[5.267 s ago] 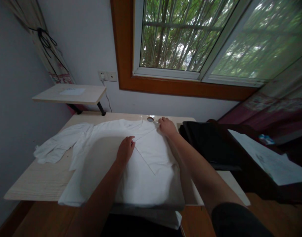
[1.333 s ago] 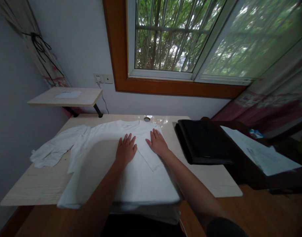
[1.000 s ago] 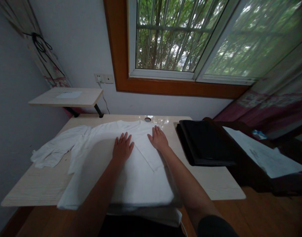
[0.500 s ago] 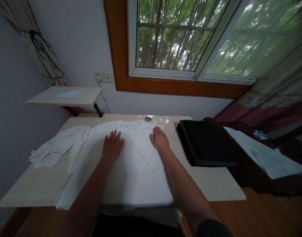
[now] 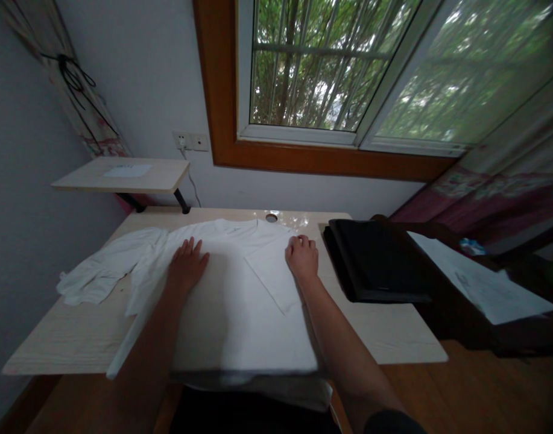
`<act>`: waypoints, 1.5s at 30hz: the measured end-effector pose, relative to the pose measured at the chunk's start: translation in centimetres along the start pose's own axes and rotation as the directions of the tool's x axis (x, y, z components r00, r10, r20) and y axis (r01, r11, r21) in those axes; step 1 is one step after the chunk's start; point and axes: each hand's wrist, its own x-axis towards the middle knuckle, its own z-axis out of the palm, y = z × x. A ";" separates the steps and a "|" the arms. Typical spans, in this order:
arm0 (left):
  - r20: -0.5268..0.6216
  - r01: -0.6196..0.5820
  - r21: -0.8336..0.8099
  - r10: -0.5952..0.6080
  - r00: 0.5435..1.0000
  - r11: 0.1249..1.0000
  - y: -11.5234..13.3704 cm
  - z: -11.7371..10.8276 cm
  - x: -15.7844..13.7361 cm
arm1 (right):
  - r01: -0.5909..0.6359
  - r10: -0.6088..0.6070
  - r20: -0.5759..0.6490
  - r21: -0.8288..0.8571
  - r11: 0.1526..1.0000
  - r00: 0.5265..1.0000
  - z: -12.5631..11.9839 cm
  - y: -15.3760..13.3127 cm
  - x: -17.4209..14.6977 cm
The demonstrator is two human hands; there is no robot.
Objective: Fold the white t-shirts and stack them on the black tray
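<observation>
A white T-shirt lies spread over the desk, its collar toward the wall and its hem hanging past the front edge. Its right sleeve is folded inward across the body. My left hand rests flat on the left part of the shirt, fingers stretched out. At the shirt's right shoulder edge, my right hand has its fingers curled onto the fabric; the fingertips are mostly hidden. To the left of the shirt's body lies crumpled white cloth, touching it.
A black folder-like stack sits on the right of the desk. Farther right, a white sheet lies on a dark surface. A small raised shelf stands at the back left, and a window is above.
My left hand has slid left across the shirt, staying flat. My right hand has shifted slightly right to the shirt's edge, and its fingers have curled.
</observation>
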 end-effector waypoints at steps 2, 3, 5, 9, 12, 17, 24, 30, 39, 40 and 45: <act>0.004 -0.023 0.006 0.023 1.000 1.000 -0.1 0.0 -0.2 | -0.070 0.070 -0.001 -0.048 0.996 0.998 -0.5 0.2 -0.3; -0.003 -0.033 0.011 0.033 0.999 0.999 -0.1 0.0 -0.3 | -0.097 0.098 0.013 -0.067 0.993 0.995 -0.7 0.2 -0.4; -0.025 -0.044 0.023 0.045 0.999 0.999 0.1 0.0 -0.6 | -0.135 0.141 0.065 -0.089 0.987 0.988 -0.9 0.4 -0.4; -0.036 -0.046 0.027 0.047 0.998 0.999 0.4 -0.1 -1.1 | -0.159 0.176 0.180 -0.101 0.982 0.968 -1.0 0.7 -0.3; -0.037 -0.039 0.021 0.040 0.999 0.999 0.9 -0.4 -1.3 | -0.145 0.167 0.221 -0.111 0.983 0.961 -1.3 1.2 -0.1; -0.055 -0.026 0.019 0.027 0.998 0.999 2.4 -0.7 -1.9 | -0.115 0.146 0.218 -0.150 0.982 0.965 -1.6 2.4 0.2; -0.079 -0.015 0.018 0.017 0.997 1.000 5.4 -0.4 -3.1 | -0.085 0.126 0.199 -0.202 0.976 0.972 -1.1 5.1 1.4; -0.033 -0.027 -0.025 0.026 0.999 0.999 6.1 -0.4 -2.0 | -0.067 0.113 0.221 -0.203 0.977 0.969 -0.7 6.3 2.1; -0.025 -0.038 -0.025 0.037 0.999 0.999 3.9 0.3 1.8 | 0.063 -0.058 0.039 -0.143 0.988 0.998 -1.5 5.2 1.6; -0.022 -0.040 -0.023 0.039 0.999 0.999 3.7 0.4 2.1 | 0.083 -0.079 0.031 -0.113 0.990 0.996 -1.3 5.0 1.6; -0.037 -0.046 -0.015 0.046 0.998 0.999 3.2 0.9 3.3 | 0.148 -0.149 0.045 0.030 0.989 0.988 0.9 3.3 1.4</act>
